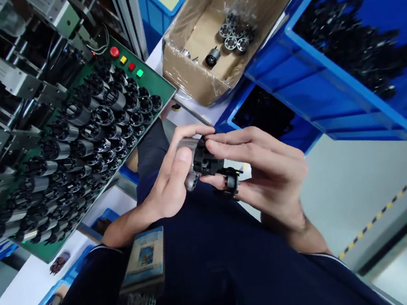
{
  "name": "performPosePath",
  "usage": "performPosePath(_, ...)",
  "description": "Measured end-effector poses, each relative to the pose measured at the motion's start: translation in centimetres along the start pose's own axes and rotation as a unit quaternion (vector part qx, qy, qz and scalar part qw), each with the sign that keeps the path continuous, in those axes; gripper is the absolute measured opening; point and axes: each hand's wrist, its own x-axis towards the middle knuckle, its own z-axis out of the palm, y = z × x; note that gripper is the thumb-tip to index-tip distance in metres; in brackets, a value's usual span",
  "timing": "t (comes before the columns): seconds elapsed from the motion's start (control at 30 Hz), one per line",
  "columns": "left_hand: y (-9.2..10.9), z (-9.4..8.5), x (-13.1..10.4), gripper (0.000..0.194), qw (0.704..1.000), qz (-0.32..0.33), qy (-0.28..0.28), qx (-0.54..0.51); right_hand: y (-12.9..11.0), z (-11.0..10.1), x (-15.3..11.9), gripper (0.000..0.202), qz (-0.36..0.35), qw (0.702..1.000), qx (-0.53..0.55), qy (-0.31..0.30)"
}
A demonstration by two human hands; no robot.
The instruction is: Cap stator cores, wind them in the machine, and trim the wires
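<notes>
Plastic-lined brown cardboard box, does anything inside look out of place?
One black-and-silver cylindrical part lies apart from the cluster of silver-rimmed round parts, its black end turned another way. That looks slightly odd; no damage shows.

A shiny silver tube [192,144] lies on its side in the left hand [170,182]. A chunky black piece [205,162] sits at its end, touched by the right hand [271,168]. A round black part [232,182], like a ring, is lower down, at the right hand's other fingers.
</notes>
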Motion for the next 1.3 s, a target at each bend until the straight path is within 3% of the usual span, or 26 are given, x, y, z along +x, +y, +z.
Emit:
performPosePath(0.2,-0.2,0.6,0.7,0.063,0.999,0.028,-0.01,-0.018,1.0,0.2,-0.1,0.061,-0.096,0.994,-0.005,0.045)
performPosePath(0.4,-0.2,0.9,1.1,0.059,0.999,0.036,-0.026,-0.026,1.6,0.1,-0.2,0.054,-0.105,0.994,0.005,0.037)
performPosePath(0.57,-0.5,0.8,1.2,0.063,0.997,0.075,-0.023,-0.02,1.9,0.4,-1.0,0.055,-0.127,0.988,0.004,0.088)
performPosePath(0.7,-0.6,0.7,1.1,0.058,0.991,0.124,-0.041,0.019,1.9,0.2,-0.9,0.048,-0.131,0.99,0.001,0.055)
performPosePath(0.9,-0.6,2.3,0.8,0.05,0.984,0.048,-0.102,-0.137,1.7,-1.3,0.2,0.03,-0.144,0.988,0.028,0.042)
performPosePath(1.0,-0.7,2.7,1.4,0.042,0.977,0.047,-0.076,-0.192,1.5,-1.9,-0.2,0.031,-0.05,0.997,0.029,0.057)
performPosePath(1.1,-0.8,2.5,2.4,0.046,0.974,0.028,-0.036,-0.223,1.9,-2.1,-0.6,0.022,0.05,0.998,0.024,0.016)
performPosePath(1.2,-1.0,2.3,3.0,0.045,0.974,0.03,0.019,-0.223,2.6,-2.0,-0.6,0.016,0.028,0.999,0.024,-0.022)
performPosePath(1.3,-1.1,2.7,3.3,0.042,0.974,0.058,0.073,-0.205,2.4,-1.6,-0.7,0.018,0.027,0.998,0.062,-0.008)
